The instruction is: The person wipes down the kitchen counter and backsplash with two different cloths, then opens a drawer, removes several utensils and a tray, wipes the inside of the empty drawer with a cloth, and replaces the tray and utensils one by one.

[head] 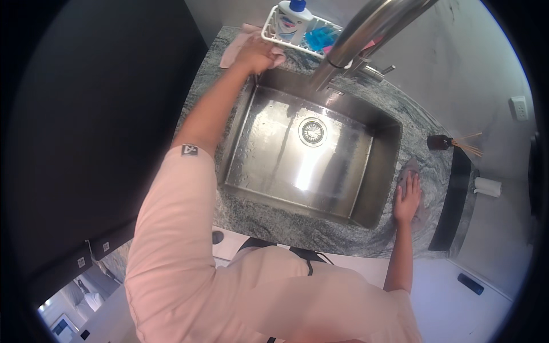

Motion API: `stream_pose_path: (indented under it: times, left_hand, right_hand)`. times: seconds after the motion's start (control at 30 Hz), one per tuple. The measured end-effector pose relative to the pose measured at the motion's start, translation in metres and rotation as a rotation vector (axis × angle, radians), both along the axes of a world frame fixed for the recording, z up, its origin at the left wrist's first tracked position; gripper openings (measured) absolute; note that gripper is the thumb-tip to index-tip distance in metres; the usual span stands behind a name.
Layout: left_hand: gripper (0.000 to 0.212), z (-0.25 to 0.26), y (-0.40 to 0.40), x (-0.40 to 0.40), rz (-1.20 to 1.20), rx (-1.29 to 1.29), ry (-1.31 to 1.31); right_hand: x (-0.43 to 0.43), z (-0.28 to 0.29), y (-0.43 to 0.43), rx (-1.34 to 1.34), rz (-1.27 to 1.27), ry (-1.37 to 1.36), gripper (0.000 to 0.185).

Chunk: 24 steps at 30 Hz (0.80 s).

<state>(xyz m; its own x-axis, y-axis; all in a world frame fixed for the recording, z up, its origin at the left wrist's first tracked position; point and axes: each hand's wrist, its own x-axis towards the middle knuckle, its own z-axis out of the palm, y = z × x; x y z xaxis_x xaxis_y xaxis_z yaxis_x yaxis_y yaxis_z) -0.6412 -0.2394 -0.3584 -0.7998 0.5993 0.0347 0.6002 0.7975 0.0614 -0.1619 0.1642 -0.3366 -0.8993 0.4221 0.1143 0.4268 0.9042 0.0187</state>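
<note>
My left hand presses on a pink cloth on the stone countertop, at the sink's back left corner, beside a white wire basket. Part of the cloth bunches up around its fingers. On the counter to the right of the steel sink, my right hand lies flat with its fingers slightly spread, on a greyish-pink cloth. Some of that cloth is hidden under the palm. The sink holds a round drain strainer and wet spots.
The basket holds a pump bottle and a blue item. A steel faucet arches over the sink's back edge. A dark reed diffuser stands at the right, near a black strip. A tall dark panel borders the left.
</note>
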Motion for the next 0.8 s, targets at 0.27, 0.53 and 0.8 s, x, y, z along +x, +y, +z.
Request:
stream_pose_path:
  times: [0.27,0.53,0.8]
  left_hand:
    - [0.073,-0.021,-0.059,-0.022,0.516,0.133,0.052]
    - [0.080,-0.027,-0.136,0.145,0.680,0.124,0.152]
    - [0.076,0.007,-0.183,0.326,0.745,0.080,0.017]
  right_hand:
    - [-0.004,-0.001,0.000,-0.004,0.041,0.028,0.056]
    - [0.005,-0.008,0.003,0.026,0.043,0.043,0.055]
    - [0.009,-0.014,0.013,0.065,0.024,0.025,0.057]
